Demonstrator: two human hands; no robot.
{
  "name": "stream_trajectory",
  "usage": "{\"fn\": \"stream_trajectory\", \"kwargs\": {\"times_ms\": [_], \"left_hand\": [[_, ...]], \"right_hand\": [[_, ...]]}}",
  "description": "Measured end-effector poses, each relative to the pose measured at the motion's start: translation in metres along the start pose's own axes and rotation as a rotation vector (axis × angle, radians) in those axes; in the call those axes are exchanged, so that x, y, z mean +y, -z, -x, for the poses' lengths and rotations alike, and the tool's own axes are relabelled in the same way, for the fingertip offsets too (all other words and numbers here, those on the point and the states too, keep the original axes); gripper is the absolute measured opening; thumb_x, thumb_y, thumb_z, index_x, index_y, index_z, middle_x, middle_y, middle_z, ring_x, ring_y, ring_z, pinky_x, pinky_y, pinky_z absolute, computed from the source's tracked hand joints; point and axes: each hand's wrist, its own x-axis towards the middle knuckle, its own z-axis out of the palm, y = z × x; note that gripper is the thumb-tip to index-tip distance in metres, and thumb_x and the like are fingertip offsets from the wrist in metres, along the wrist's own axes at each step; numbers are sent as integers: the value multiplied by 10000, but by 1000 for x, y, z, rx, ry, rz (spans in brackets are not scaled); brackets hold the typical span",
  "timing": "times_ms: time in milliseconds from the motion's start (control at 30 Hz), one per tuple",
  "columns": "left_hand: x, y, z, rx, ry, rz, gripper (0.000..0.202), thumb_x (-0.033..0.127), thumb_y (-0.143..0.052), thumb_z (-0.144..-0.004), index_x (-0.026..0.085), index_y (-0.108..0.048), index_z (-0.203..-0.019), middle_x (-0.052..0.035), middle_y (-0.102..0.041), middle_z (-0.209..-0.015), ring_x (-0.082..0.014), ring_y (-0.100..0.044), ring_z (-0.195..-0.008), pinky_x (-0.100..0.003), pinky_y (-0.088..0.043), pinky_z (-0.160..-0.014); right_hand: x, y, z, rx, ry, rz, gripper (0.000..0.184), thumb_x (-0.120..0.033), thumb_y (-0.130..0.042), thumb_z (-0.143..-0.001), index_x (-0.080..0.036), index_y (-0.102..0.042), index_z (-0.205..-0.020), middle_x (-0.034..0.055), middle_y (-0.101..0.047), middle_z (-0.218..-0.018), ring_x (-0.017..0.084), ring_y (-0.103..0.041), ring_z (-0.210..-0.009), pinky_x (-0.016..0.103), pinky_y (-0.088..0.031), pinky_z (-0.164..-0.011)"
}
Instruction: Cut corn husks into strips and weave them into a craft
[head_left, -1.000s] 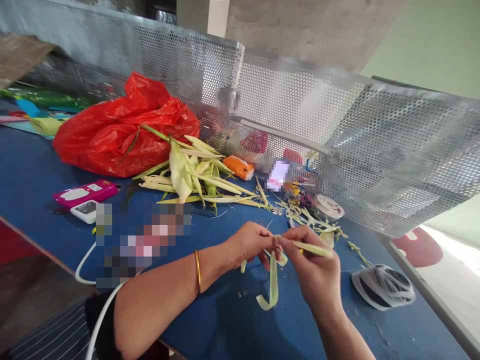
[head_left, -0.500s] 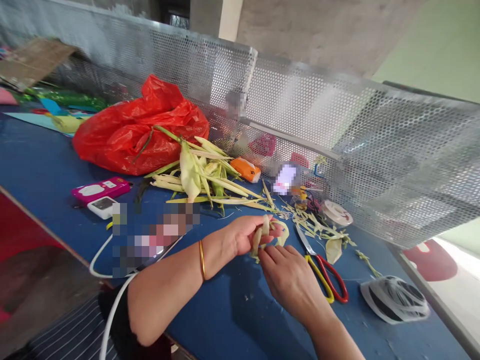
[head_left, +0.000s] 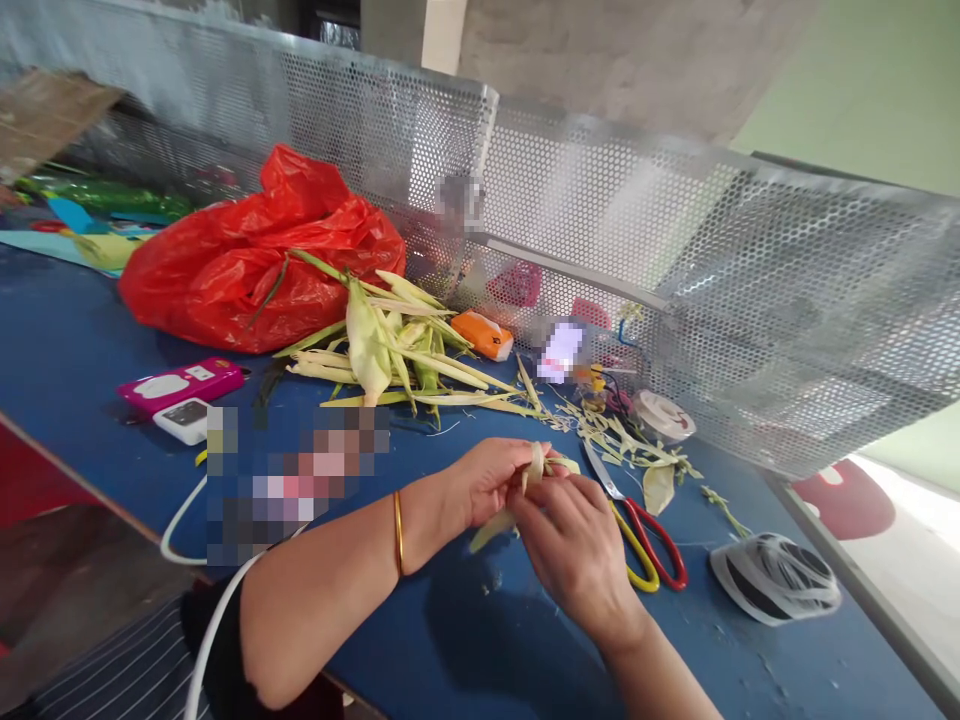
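Both my hands meet over the blue table (head_left: 90,330), closed on a pale green leaf strip (head_left: 491,530). My left hand (head_left: 491,480), with a gold bangle on its wrist, pinches the folded part of the strip. My right hand (head_left: 574,555) covers the strip from the front with its fingers curled on it. One end of the strip pokes out below my left hand. Red and yellow scissors (head_left: 645,525) lie on the table just right of my hands.
A heap of pale leaves (head_left: 390,350) and a red plastic bag (head_left: 255,250) lie behind my hands. A pink phone (head_left: 180,382), an orange object (head_left: 482,333), a white tape roll (head_left: 664,413) and a spool (head_left: 776,578) are on the table. Perforated metal screens (head_left: 675,250) fence the far side.
My right hand has let go of the long end and come over the strip; the hanging loop is now folded up between both hands. The scissors have come into view.
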Motion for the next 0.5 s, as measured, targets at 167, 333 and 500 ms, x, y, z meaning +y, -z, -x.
{"fn": "stream_trajectory", "kwargs": {"times_ms": [167, 333, 500], "left_hand": [[6, 0, 4, 104, -44, -26, 85, 193, -654, -817, 114, -677, -839, -64, -708, -795, -112, -661, -642, -186, -517, -585], [9, -3, 7, 121, -85, -96, 145, 234, -612, -857, 103, -673, -844, -57, -689, -737, -84, -601, -512, -184, -492, -492], [6, -1, 3, 127, -100, -47, 176, 278, -618, -861, 116, -678, -830, -57, -689, -760, -70, -571, -482, -175, -463, -450]], "right_hand": [[9, 1, 2, 297, -678, -344, 150, -241, -528, -925, -220, -624, -812, 50, -655, -839, 209, -623, -812, 334, -477, -737], [18, -4, 1, 253, -1013, -591, 247, -414, -572, -891, -202, -607, -770, 34, -648, -756, 191, -600, -700, 311, -480, -656], [16, -11, 2, 281, -1129, -844, 286, -486, -616, -843, -206, -600, -791, 34, -677, -780, 181, -616, -648, 295, -500, -595]]}}
